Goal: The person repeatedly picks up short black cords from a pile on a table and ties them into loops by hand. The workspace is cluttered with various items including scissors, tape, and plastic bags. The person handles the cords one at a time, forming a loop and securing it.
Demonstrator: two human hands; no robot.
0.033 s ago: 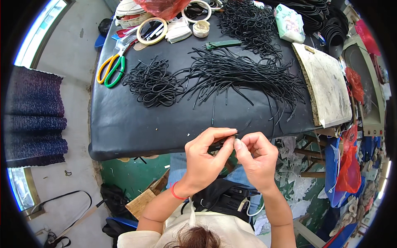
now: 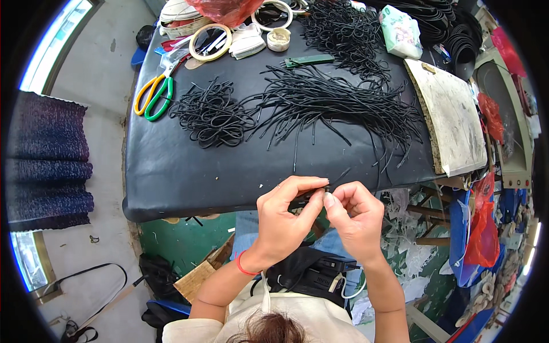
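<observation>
My left hand (image 2: 290,216) and my right hand (image 2: 355,220) meet at the table's near edge, thumbs and forefingers pinched almost tip to tip. Between the fingertips is a short dark bit of black cord (image 2: 326,189); the fingers cover most of it. Beyond my hands, a spread bundle of straight black cords (image 2: 343,106) lies across the table (image 2: 189,177). To its left sits a smaller pile of looped black cords (image 2: 214,114). One cord end points from the bundle toward my left hand.
Scissors with yellow and green handles (image 2: 154,97) lie at left. A green-handled tool (image 2: 309,60), tape rolls (image 2: 210,43) and a small round tub (image 2: 278,40) are behind the cords. A tangled cord heap (image 2: 343,34) is at the back, a pale board (image 2: 449,117) at right.
</observation>
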